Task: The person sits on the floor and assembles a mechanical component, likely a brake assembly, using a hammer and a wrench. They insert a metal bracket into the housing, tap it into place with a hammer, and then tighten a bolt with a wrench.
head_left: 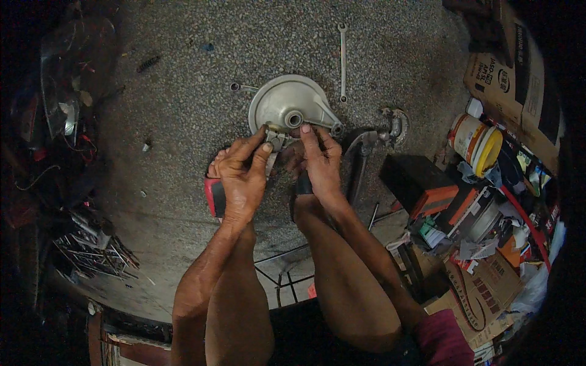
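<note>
A round grey metal drum plate with a centre hub lies on the speckled floor. My left hand pinches a small metal part at the plate's near edge, thumb and fingers closed on it. My right hand presses its fingertips on the plate's near rim beside the hub, touching the same small part. Both forearms come up from the lower edge over my knees. A red sandal shows under my left hand.
A long spanner lies beyond the plate, a smaller one to its left. A dark metal lever and a floor fitting sit right. Boxes, a white and yellow tub and clutter crowd the right; scrap metal the left.
</note>
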The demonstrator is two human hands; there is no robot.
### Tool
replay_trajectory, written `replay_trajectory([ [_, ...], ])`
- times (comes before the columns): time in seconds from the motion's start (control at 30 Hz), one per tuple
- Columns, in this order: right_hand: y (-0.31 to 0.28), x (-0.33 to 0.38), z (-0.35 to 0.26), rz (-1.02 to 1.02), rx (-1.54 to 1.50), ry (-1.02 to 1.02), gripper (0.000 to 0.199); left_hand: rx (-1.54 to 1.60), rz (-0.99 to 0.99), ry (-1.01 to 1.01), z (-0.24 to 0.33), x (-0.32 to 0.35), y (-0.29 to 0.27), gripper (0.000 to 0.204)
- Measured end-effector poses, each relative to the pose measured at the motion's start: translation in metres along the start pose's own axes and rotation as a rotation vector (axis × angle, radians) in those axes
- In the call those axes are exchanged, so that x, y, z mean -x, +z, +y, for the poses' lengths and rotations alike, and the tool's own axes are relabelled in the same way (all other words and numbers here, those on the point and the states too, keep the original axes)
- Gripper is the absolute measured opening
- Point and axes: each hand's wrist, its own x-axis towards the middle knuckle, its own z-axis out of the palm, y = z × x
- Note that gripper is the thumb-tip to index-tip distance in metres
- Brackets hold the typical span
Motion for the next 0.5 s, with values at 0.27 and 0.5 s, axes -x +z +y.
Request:
replay_trajectory([
  [0.27, 0.002, 0.0, -0.003, -0.008, 0.021, 0.002, 0.023, 0.037, 0.019, 0.022, 0.0, -0.001, 0.001, 0.027],
  [0.5, -0.007, 0.002, 0.015, 0.013, 0.25, -0.358, 0.024, 0.169, -0.014, -0.098, 0.002, 0.001, 0.004, 0.027],
])
